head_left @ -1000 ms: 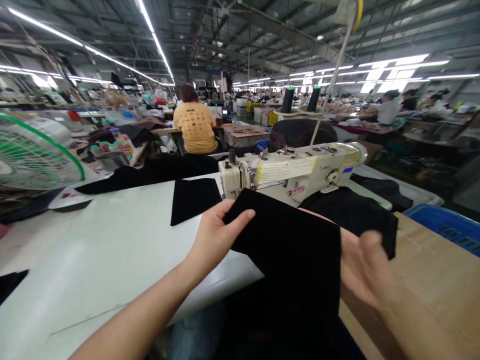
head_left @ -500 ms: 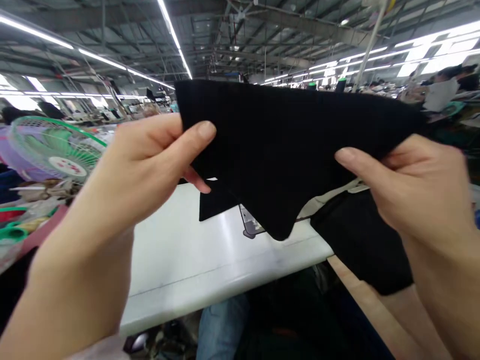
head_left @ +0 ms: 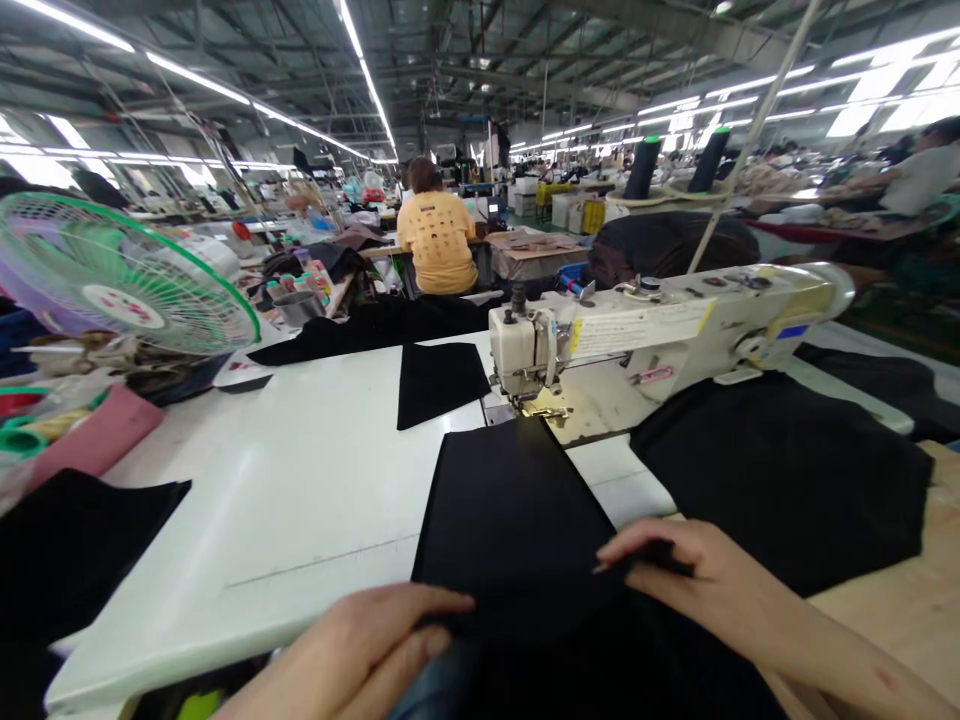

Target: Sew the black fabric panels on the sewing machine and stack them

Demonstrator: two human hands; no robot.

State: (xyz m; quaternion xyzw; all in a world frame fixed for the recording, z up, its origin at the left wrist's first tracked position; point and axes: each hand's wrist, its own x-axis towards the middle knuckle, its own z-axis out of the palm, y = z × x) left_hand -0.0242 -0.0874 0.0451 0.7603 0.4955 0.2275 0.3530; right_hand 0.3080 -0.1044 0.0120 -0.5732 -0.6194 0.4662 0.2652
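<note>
A black fabric piece point(head_left: 510, 510) lies flat on the white sewing table point(head_left: 300, 460), its far end close to the presser foot of the sewing machine point(head_left: 637, 340). Its near part hangs over the table's front edge toward my lap. My left hand point(head_left: 382, 640) grips the near left edge, thumb below and fingers on top. On the opposite side, my right hand point(head_left: 690, 570) pinches the right edge between thumb and fingers. A smaller black fabric piece point(head_left: 439, 385) rests left of the needle area.
More black fabric point(head_left: 780, 470) is spread right of the machine, and another dark piece point(head_left: 82, 550) lies at left. A green-rimmed fan point(head_left: 127, 290) stands far left. Thread cones point(head_left: 643, 168) rise behind the machine. A person in a yellow shirt point(head_left: 437, 235) sits ahead, back turned.
Both hands have come down from in front of the view toward the table's front edge. The fabric held up before now lies on the table, and the machine behind it is visible.
</note>
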